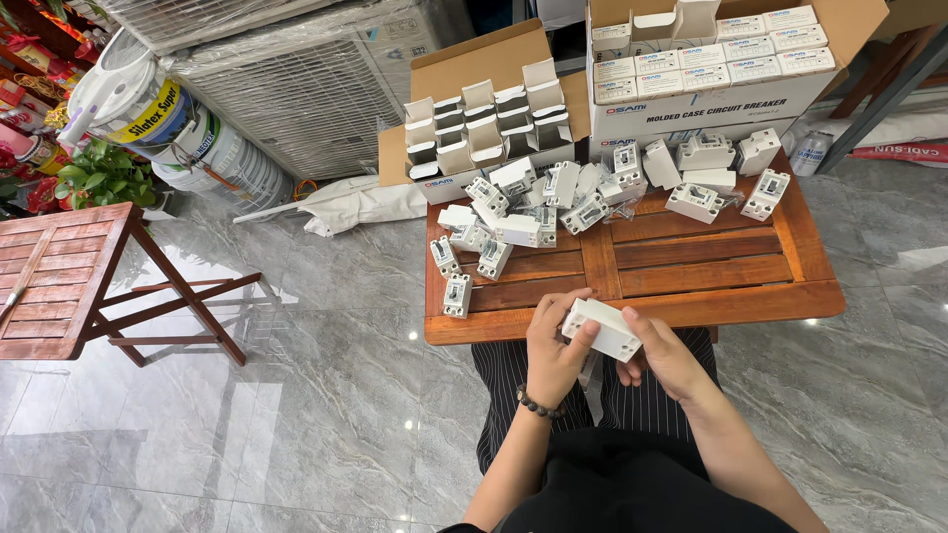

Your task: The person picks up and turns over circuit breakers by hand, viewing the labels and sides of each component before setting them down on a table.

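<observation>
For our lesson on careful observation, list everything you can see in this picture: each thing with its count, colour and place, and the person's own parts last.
small box: one, white, held in both hands at the table's near edge
loose breakers: many, white-grey, heaped on the table's far left
wooden table: one, reddish-brown, in front of the person
open carton: one, brown, holding opened white boxes, behind the table's left
large carton: one, white, full of closed boxes, on the table's far side
folding table: one, reddish-brown, at the left
plant: one, green, far left
left hand: one, beaded bracelet at the wrist
right hand: one, under the box
</observation>
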